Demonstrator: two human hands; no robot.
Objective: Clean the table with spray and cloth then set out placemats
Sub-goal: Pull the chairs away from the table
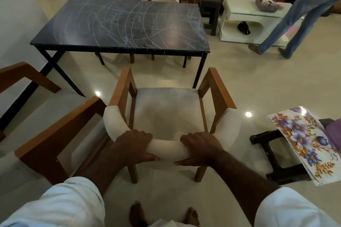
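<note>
Across the upper middle of the frame, the dark table [120, 24] is being shown streaked with wipe arcs. Below it at centre, the wooden chair [166, 108], judged solid and fairly heavy, is being gripped by its padded back rail, with the left hand [132, 143] and right hand [201, 145] each curled round the cushion. At the right edge, the floral placemats [304, 140] are being held up by a black stool [276, 169]; they are judged thin, glossy and slippery, best pinched at the overhanging edge.
</note>
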